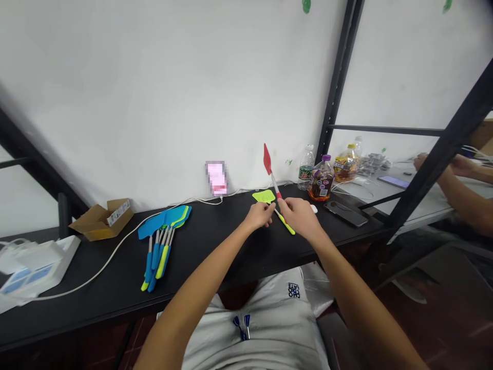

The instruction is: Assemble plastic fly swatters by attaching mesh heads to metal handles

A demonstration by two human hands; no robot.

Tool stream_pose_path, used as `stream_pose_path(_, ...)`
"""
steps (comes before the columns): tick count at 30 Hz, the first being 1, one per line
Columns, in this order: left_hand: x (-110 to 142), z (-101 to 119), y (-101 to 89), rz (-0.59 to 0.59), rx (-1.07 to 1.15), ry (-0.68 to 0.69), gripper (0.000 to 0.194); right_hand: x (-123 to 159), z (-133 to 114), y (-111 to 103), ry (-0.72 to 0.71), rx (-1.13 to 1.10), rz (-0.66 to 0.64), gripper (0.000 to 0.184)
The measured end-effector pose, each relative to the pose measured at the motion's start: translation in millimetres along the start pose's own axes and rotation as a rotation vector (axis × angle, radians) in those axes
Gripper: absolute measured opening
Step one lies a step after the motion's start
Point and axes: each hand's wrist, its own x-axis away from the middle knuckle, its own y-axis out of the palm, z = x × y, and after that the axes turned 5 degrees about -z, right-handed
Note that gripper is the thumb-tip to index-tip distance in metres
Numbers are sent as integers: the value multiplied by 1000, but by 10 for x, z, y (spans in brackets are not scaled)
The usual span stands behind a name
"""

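A red fly swatter (267,159) stands nearly upright, seen edge-on, with a metal shaft and a red grip. My right hand (300,216) is closed around that grip. My left hand (259,216) is just left of it, fingers curled in and close together; whether they hold anything is hidden. Under and behind both hands a yellow-green fly swatter (264,196) lies on the black table, its handle pointing toward me. Farther left, several blue and yellow-green fly swatters (164,226) lie in an overlapping pile, grips toward me.
A phone (216,178) leans on the wall, its cable crossing the black table (215,241). Left are an open cardboard box (102,218) and white box (42,267). Right stand a water bottle (306,169), a dark drink bottle (321,180) and another phone (345,213). A neighbour's arms (458,185) show beyond the frame.
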Motion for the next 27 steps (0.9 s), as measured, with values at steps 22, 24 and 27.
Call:
stream_pose_path(22,1341,-1073,-314,348,31,162,17,-18,-616,1023,-185,-763,-514,41)
stream_pose_path(24,1386,-1041,-279,389,-209,147,20,-18,-606,1135,-83,-911,-491,49)
stream_pose_path(27,1404,-1025,-226,367,-421,77,24,23,-592,1259,71,-1080,-513,53)
